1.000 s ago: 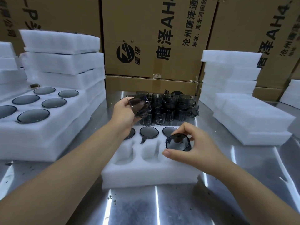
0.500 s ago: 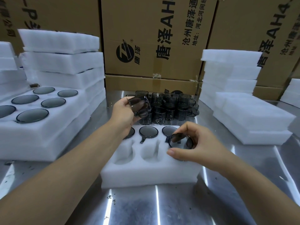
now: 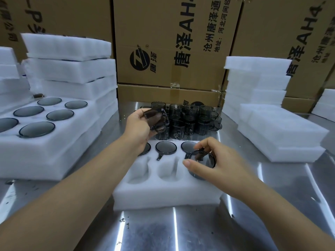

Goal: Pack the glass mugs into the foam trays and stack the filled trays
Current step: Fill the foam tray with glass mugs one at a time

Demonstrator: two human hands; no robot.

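While your right hand pinches a dark glass mug by its rim over the near-right pocket of the foam tray at centre frame, keep it upright, turn the handle into the slot and press it level with the three mugs seated in the back row; your left hand grips a second mug above the tray's upper left, ready for the next empty pocket

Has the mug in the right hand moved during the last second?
Yes. The mug in the right hand went right and down into the foam tray, its near-right pocket.
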